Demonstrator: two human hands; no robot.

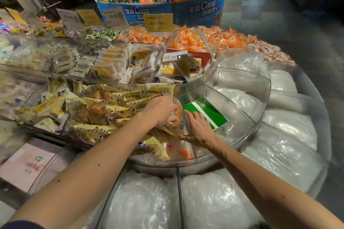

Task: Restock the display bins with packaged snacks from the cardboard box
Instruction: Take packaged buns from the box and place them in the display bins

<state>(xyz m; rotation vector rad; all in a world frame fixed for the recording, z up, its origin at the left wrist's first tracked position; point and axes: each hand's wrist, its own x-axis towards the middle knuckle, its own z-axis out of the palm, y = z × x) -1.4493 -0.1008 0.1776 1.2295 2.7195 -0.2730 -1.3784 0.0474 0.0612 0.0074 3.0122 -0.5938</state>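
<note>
A clear plastic display bin [188, 93] in the middle holds several yellow-wrapped packaged snacks [111, 109]. My left hand [163, 111] reaches over the heap and grips one yellow snack pack [177, 117] at the bin's right side. Just to its right, my right hand [199, 128] lies flat with straight fingers against the clear divider, touching a green card [208, 113] on the floor of the neighbouring compartment. No cardboard box is in view.
Behind stands a second clear bin [208, 74] of pale yellow snack packs. Orange wrapped sweets [188, 41] fill trays further back, with price tags [115, 17] above. White plastic-covered compartments [279, 135] ring the near and right side. A blue round candy display [167, 9] stands behind.
</note>
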